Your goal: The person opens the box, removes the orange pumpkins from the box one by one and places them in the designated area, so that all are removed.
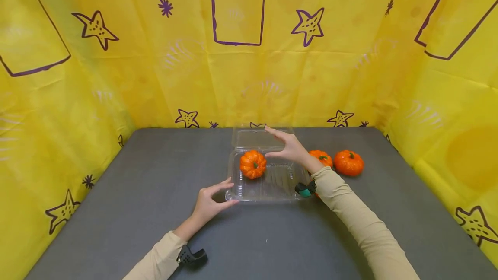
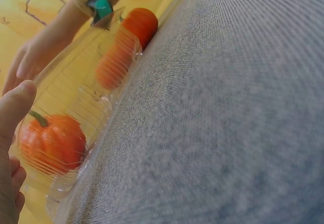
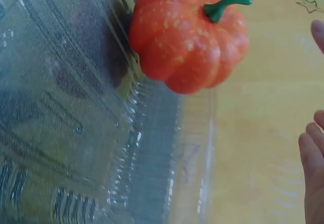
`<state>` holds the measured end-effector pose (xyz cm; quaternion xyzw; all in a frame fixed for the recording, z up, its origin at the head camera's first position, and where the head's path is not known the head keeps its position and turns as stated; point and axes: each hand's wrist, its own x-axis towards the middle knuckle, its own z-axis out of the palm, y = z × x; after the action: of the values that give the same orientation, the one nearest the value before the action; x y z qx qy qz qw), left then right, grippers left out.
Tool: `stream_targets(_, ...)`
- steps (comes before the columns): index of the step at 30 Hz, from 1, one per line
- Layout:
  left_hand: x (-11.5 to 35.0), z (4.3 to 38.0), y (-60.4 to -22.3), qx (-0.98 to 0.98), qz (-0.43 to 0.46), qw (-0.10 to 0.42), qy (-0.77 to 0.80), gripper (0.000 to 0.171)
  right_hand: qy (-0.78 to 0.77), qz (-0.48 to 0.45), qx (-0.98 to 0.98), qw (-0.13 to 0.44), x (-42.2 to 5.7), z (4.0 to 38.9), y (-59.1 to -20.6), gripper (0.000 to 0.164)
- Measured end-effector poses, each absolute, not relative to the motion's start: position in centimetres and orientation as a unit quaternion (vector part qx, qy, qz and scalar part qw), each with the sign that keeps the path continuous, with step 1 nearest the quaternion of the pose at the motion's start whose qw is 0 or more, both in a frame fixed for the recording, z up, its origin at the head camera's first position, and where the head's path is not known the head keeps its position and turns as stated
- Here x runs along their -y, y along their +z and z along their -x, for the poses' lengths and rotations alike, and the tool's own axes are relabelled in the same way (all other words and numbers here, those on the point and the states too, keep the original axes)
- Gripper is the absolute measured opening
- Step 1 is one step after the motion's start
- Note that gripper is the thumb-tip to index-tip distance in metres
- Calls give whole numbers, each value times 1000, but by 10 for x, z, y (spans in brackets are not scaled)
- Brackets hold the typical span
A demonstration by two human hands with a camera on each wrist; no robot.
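Observation:
A clear plastic clamshell container [image 1: 268, 191] lies open, its lid [image 1: 258, 138] folded back toward the curtain. Inside it, on the left, sits a small orange pumpkin [image 1: 253, 164] with a green stem. My left hand [image 1: 208, 204] holds the container's front left corner, fingers at the side and thumb at the front. My right hand [image 1: 288, 147] is over the container just right of the pumpkin, thumb and fingers spread apart. The right wrist view shows a gap between its fingertips [image 3: 310, 148] and the pumpkin [image 3: 190, 41].
Right of the container are more orange pumpkins, one [image 1: 349, 163] in full view and another [image 1: 321, 157] partly behind my right forearm. A bit of orange shows under that wrist. A yellow curtain [image 1: 249, 77] encloses the back and sides of the grey table [image 1: 175, 163].

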<state>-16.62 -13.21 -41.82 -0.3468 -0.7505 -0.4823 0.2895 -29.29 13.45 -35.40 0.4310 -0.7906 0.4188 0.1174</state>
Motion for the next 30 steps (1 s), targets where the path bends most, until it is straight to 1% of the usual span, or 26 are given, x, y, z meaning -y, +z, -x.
stream_targets(6,131,166,-418,750,350,293,-479,46,406,-461,785,83,-127,307,-374,71)
stream_targets(9,131,165,-417,747,358,299,-474,45,423,-462,778,34,-123,306,-379,68)
stream_targets(13,130,164,-418,744,364,305,-471,44,455,-469,756,-40,-115,298,-377,60)
stream_targets(15,131,164,-418,743,364,308,-470,43,461,-473,748,-65,-112,292,-372,55)
stream_targets(17,131,164,-418,744,362,309,-469,44,455,-475,748,-85,-111,287,-368,53)
stream_targets(21,132,165,-418,744,362,311,-467,45,441,-476,752,-120,-112,288,-370,60)
stream_targets(25,132,165,-418,743,362,313,-468,46,436,-490,740,-147,-115,298,-387,70)
stream_targets(27,132,165,-419,743,361,313,-469,47,430,-495,741,-145,-115,303,-395,73)
stream_targets(30,132,166,-419,744,359,311,-471,47,416,-495,753,-121,-115,309,-401,76)
